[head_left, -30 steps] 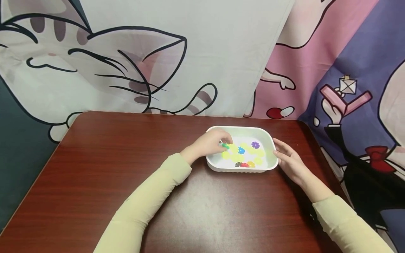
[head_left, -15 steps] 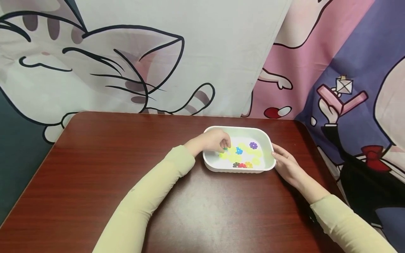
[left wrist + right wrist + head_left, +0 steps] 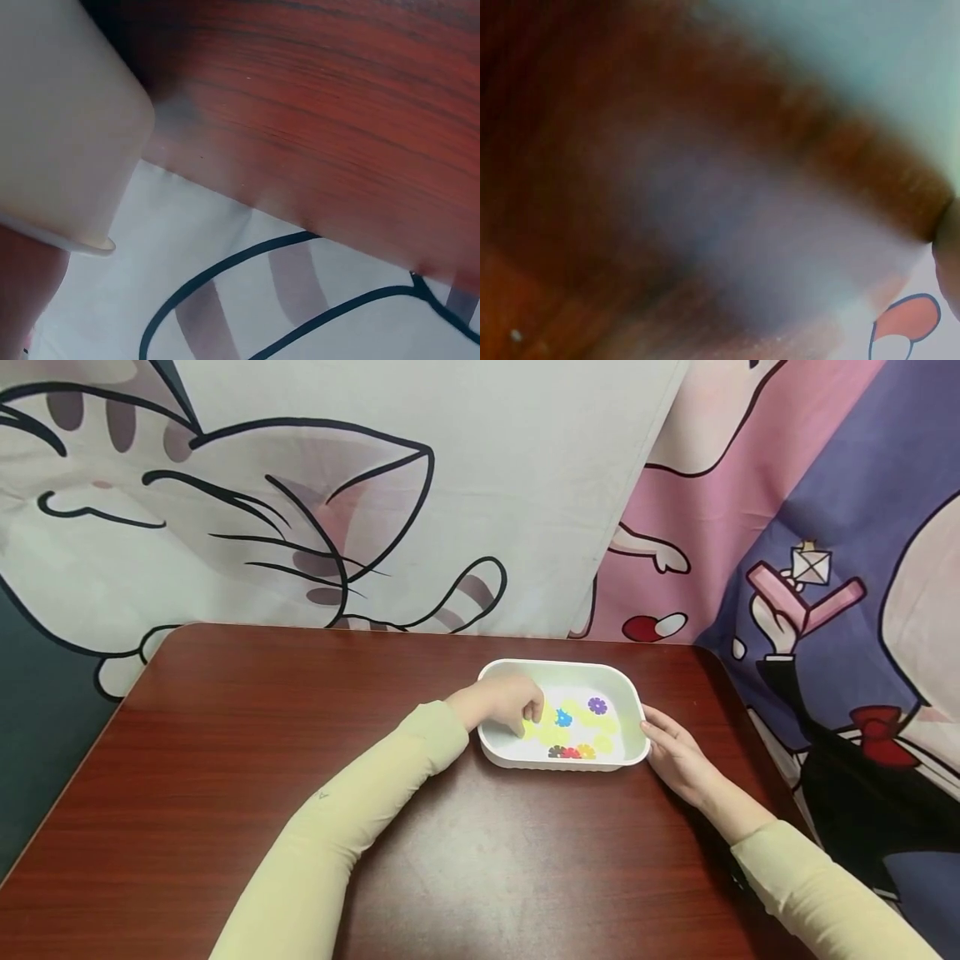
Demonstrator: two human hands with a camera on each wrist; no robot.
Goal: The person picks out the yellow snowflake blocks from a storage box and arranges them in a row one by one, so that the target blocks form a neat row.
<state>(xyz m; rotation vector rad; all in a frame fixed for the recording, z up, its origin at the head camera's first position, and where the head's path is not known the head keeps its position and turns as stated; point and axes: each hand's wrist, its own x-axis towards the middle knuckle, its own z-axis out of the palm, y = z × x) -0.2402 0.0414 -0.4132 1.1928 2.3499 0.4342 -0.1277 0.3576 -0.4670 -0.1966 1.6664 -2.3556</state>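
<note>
A white tray on the table holds translucent yellow pieces, with blue, purple, black, red and orange flower-shaped ones. My left hand reaches over its left rim, fingers bent down inside; whether they grip a piece is hidden. Against the tray's right side rests my right hand, thumb at the rim and fingers fairly straight. The left wrist view shows the tray's outer wall and part of a hand; the right wrist view, mostly blurred, includes a fingertip.
The brown wooden table extends left and in front of the tray. Behind it hangs a white cloth printed with a cat, beside pink and blue printed cloth on the right.
My left fingers have bent further down into the tray, and the green piece seen beside them earlier is now out of sight. The right hand stays at the rim; the view has shifted slightly.
</note>
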